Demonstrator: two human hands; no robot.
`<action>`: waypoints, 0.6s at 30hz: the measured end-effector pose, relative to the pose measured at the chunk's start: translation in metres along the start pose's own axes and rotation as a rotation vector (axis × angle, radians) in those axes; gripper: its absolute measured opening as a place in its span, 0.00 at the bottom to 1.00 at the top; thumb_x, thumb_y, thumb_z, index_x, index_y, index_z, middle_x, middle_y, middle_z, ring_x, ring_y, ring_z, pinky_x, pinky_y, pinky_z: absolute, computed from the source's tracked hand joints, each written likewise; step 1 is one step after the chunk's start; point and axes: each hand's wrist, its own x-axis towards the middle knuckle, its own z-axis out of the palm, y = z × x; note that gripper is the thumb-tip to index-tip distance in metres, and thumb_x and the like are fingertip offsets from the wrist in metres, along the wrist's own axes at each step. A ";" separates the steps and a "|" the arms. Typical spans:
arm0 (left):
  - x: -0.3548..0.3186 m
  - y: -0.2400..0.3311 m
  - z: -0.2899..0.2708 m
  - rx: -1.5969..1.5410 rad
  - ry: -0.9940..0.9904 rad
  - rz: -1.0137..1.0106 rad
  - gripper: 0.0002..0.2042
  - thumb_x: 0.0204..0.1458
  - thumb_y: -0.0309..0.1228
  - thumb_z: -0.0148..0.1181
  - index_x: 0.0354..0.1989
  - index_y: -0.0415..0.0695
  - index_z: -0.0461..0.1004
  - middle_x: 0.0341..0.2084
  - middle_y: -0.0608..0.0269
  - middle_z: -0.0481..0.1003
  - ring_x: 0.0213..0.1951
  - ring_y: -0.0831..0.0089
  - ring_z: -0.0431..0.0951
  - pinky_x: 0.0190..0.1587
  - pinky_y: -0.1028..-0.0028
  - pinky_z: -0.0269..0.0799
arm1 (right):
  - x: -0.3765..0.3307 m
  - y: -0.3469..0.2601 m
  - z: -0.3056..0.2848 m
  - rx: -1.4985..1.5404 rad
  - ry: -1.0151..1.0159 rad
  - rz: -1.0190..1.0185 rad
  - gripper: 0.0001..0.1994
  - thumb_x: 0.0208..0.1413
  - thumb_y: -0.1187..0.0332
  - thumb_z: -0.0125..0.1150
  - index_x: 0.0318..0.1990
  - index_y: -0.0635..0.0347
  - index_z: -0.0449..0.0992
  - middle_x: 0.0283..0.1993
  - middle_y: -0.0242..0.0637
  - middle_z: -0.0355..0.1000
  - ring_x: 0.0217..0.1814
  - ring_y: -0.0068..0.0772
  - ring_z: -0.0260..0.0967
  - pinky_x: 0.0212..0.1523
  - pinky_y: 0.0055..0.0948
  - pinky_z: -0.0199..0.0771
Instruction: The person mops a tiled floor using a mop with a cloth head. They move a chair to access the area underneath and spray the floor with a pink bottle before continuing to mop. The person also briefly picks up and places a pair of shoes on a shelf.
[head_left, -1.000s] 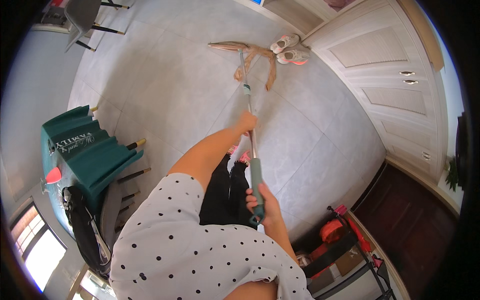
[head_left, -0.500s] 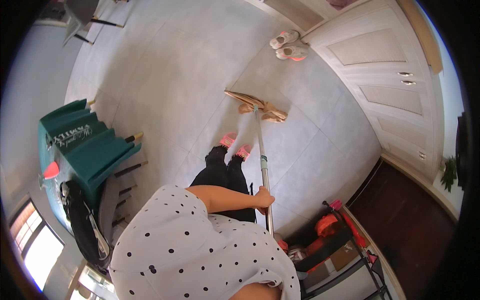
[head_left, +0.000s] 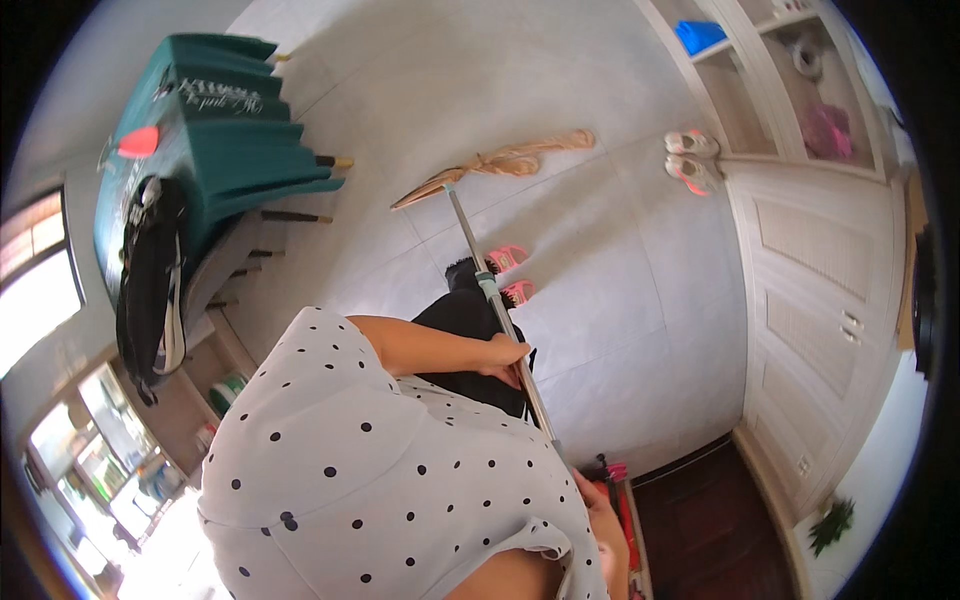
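I hold a long mop; its metal handle (head_left: 478, 262) runs from the lower middle up to a tan string mop head (head_left: 500, 165) lying on the pale tiled floor (head_left: 590, 260). My left hand (head_left: 505, 357) is closed around the handle at mid-length. My right hand (head_left: 600, 505) grips the handle's upper end near my body, partly hidden by my white dotted shirt. My feet in pink sandals (head_left: 510, 272) stand just right of the handle.
A stack of green stools (head_left: 225, 150) and a black bag (head_left: 150, 280) stand at the left. A pair of pink-and-white shoes (head_left: 692, 160) lies by the white cabinet (head_left: 810, 290) with open shelves. A red object (head_left: 622, 500) sits by a dark door at the bottom.
The view has swung, so the stools now sit upper left. The mop head was far out by the shoes, came back near my feet, and now lies spread left of them.
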 end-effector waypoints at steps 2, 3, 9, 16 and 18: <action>-0.003 -0.003 -0.016 -0.136 0.008 0.046 0.16 0.48 0.34 0.44 0.31 0.27 0.62 0.27 0.39 0.69 0.33 0.47 0.73 0.37 0.54 0.71 | 0.010 -0.025 -0.005 -0.374 -0.060 -0.103 0.25 0.49 0.74 0.52 0.56 0.65 0.56 0.46 0.34 0.64 0.45 0.18 0.60 0.45 0.18 0.60; -0.006 -0.003 -0.022 -0.225 -0.003 0.055 0.15 0.48 0.33 0.44 0.31 0.29 0.62 0.29 0.41 0.69 0.35 0.48 0.72 0.41 0.52 0.68 | 0.017 -0.040 -0.003 -0.556 -0.090 -0.161 0.25 0.49 0.74 0.52 0.56 0.65 0.55 0.46 0.35 0.64 0.44 0.19 0.61 0.45 0.18 0.60; -0.037 -0.024 -0.058 -0.505 -0.016 0.212 0.11 0.44 0.32 0.44 0.27 0.35 0.63 0.28 0.45 0.69 0.37 0.50 0.71 0.45 0.55 0.66 | 0.026 -0.119 0.043 -0.863 -0.231 -0.028 0.29 0.48 0.72 0.54 0.58 0.64 0.52 0.24 0.32 0.65 0.19 0.19 0.62 0.22 0.20 0.64; -0.041 -0.040 -0.085 -0.678 -0.044 0.398 0.08 0.43 0.32 0.42 0.23 0.39 0.62 0.26 0.50 0.70 0.33 0.56 0.73 0.43 0.57 0.68 | 0.042 -0.143 0.074 -1.035 -0.232 -0.043 0.27 0.47 0.73 0.54 0.57 0.60 0.55 0.23 0.32 0.64 0.17 0.18 0.61 0.19 0.21 0.65; -0.045 -0.024 -0.090 -0.751 -0.029 0.454 0.08 0.44 0.33 0.44 0.21 0.41 0.62 0.23 0.54 0.70 0.28 0.60 0.73 0.40 0.60 0.69 | 0.044 -0.153 0.093 -1.061 -0.216 -0.064 0.27 0.48 0.73 0.54 0.57 0.60 0.55 0.23 0.32 0.64 0.17 0.18 0.61 0.19 0.22 0.65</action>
